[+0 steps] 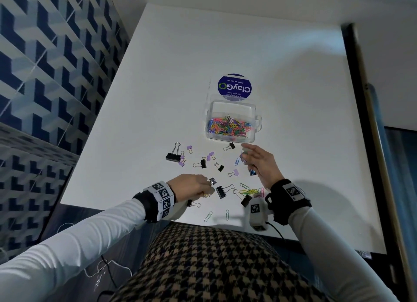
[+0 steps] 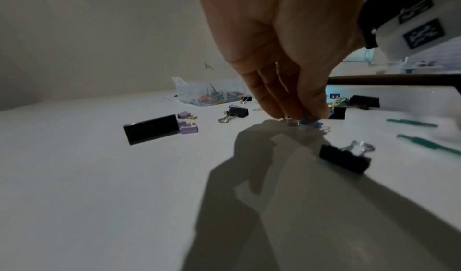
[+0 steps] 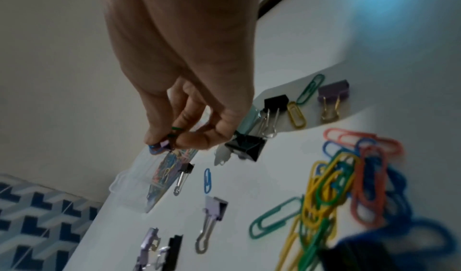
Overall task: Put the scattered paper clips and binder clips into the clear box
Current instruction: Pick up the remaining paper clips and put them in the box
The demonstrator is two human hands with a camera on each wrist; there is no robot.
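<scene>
Two hands are working a white table (image 1: 225, 42), where the box (image 1: 232, 112) is sitting far of the right hand (image 1: 259, 162), the nearer one. That hand is carrying small clips (image 3: 162, 144) pinched in curled fingers, plain only in its wrist view. Left hand (image 1: 191, 185) is pinching a blue clip (image 2: 309, 121) off the near edge.

Clear box (image 1: 232, 121): glossy transparent plastic. Paper clips (image 3: 331, 186): smooth coloured plastic-coated wire. Black binder clips (image 1: 220, 191) at the box's 6 o'clock: matt bodies, shiny metal wire handles. Table (image 1: 225, 49): smooth matt white. Sleeves (image 1: 79, 238): pale cloth.
</scene>
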